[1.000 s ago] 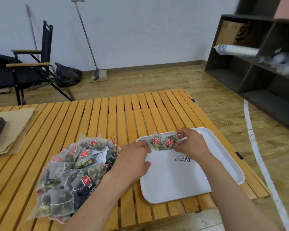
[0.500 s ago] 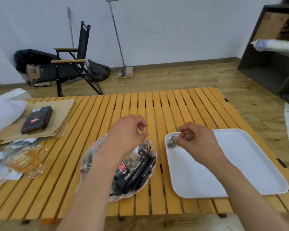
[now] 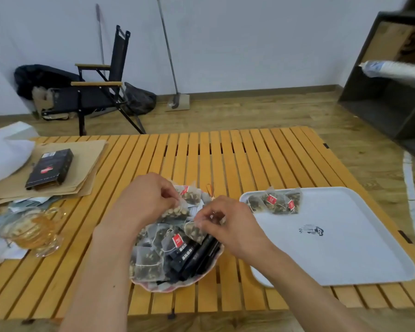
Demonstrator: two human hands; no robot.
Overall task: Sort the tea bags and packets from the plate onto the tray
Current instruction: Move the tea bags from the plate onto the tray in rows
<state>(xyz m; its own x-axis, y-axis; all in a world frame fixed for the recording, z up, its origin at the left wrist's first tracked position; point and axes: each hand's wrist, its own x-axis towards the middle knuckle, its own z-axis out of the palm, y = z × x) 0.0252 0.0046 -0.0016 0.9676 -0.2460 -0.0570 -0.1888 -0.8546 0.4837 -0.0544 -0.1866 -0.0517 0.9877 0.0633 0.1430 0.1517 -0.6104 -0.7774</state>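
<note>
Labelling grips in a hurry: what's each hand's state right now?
Left hand: pinching a pale tea bag over the plate.
Right hand: pinching a darker tea bag, also over the plate.

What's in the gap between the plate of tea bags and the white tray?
Nothing rests there: just bare table slats, crossed above by the right hand working at the plate, seen in the head view.

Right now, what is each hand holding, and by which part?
The left hand pinches a pale tea bag by its top corner. The right hand seems to pinch a darker tea bag by its edge, above the plate.
</note>
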